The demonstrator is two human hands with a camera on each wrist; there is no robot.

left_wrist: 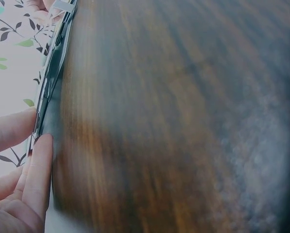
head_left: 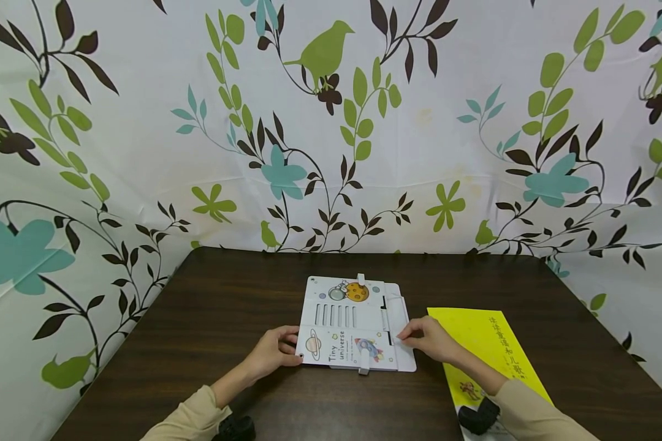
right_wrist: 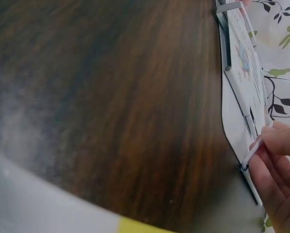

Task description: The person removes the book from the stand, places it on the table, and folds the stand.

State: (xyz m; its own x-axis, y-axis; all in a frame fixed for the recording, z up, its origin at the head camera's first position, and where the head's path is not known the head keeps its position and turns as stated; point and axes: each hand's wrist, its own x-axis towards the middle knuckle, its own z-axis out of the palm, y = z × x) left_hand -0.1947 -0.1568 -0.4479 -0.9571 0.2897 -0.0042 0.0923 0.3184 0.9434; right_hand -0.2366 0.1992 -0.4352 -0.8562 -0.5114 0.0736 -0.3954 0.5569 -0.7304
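A white folding book stand [head_left: 372, 318] printed with planets, a rocket and "Tiny universe" lies on the dark wood table. At its lower left corner my left hand [head_left: 267, 355] grips the edge; the left wrist view shows thumb and fingers [left_wrist: 38, 174] on either side of the thin panel. On the right side, my right hand [head_left: 430, 340] pinches a thin white bar [right_wrist: 254, 151] attached to the stand. White page clips [head_left: 364, 362] stick out at the stand's near and far edges. The stand's underside is mostly hidden.
A yellow book [head_left: 474, 331] lies right of the stand, partly under my right forearm. The dark wood table [head_left: 243, 288] runs back to a curtain [head_left: 408, 135] patterned with leaves and birds. Black straps [head_left: 479, 416] sit at both wrists.
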